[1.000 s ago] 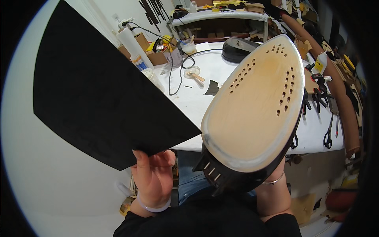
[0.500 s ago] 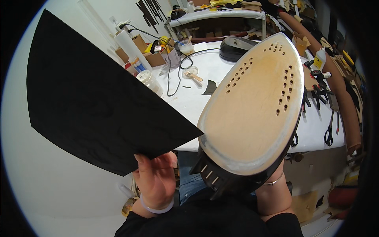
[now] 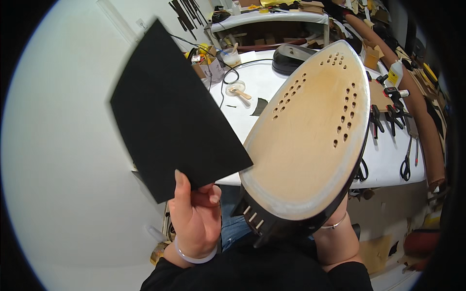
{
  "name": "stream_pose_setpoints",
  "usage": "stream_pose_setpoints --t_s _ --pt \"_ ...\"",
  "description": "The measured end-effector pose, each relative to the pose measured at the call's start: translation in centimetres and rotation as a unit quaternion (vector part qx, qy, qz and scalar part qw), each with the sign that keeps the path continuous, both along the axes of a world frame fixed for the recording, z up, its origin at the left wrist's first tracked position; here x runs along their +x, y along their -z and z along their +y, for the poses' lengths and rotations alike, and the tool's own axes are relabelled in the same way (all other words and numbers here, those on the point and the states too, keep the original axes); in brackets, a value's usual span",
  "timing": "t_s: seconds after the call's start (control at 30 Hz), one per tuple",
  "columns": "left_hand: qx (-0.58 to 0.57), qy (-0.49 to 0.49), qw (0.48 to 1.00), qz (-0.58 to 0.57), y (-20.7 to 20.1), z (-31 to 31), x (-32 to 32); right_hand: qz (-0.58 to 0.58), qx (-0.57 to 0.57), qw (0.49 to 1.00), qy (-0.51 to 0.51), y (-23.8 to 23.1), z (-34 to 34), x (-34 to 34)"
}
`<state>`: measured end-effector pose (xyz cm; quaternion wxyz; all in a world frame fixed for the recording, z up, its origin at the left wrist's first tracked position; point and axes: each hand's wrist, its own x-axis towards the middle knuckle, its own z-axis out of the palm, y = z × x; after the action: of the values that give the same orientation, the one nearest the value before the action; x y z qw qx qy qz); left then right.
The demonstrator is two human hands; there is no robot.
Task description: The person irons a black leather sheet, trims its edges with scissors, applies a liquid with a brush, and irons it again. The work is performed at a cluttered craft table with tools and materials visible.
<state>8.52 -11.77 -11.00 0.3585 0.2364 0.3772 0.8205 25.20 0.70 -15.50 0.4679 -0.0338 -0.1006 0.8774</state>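
A stiff black sheet (image 3: 170, 111) stands up at the left, its lower edge pinched between the thumb and fingers of my left hand (image 3: 199, 213). One lower corner of the sheet reaches the edge of the clothes iron (image 3: 306, 136); whether it touches, I cannot tell. The iron is tipped up, its tan soleplate with steam holes facing me and its point away. Behind it my right hand (image 3: 338, 212) holds it up, the fingers hidden by the iron's body.
Beyond lies a white-covered table (image 3: 242, 131) with a dark iron stand (image 3: 286, 59), a lid with a wooden stick (image 3: 240, 93), and a jar (image 3: 230, 57). Spring clamps (image 3: 391, 116), scissors (image 3: 405, 162) and a glue bottle (image 3: 395, 72) are at the right, beside a long brown roll (image 3: 417, 106).
The black sheet has turned and swung to the right, now looking narrower and more upright. My left hand shifted slightly with it. The iron has barely moved.
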Motion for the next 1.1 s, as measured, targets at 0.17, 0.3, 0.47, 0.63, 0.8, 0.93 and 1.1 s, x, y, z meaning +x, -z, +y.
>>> stream_pose_setpoints --t_s 0.17,0.3,0.47,0.63,0.8,0.93,1.1 --pt "-0.030 0.023 0.989 -0.143 -0.3 0.5 -0.9 -0.031 -0.008 0.999 0.005 0.5 -0.3 0.0" --pt "-0.029 0.066 0.982 -0.173 0.1 0.5 -1.8 -0.023 0.007 1.000 -0.018 1.1 -0.1 0.3" --pt "-0.045 0.054 0.981 -0.181 -0.1 0.8 -1.7 -0.019 0.005 0.999 -0.031 2.0 -0.2 0.7" --pt "-0.052 0.054 0.979 -0.189 0.2 1.0 -1.7 -0.014 0.000 0.999 -0.044 2.8 -0.4 1.1" --pt "-0.039 0.084 0.977 -0.191 0.6 1.1 -1.9 -0.026 0.005 0.999 -0.035 2.9 -0.6 1.5" --pt "-0.052 0.075 0.976 -0.197 1.0 1.0 -1.9 -0.023 0.002 0.999 -0.037 2.9 -0.3 1.6" --pt "-0.040 0.052 0.986 -0.152 0.6 0.8 -1.4 -0.024 0.000 0.999 -0.035 2.5 -0.4 1.7"
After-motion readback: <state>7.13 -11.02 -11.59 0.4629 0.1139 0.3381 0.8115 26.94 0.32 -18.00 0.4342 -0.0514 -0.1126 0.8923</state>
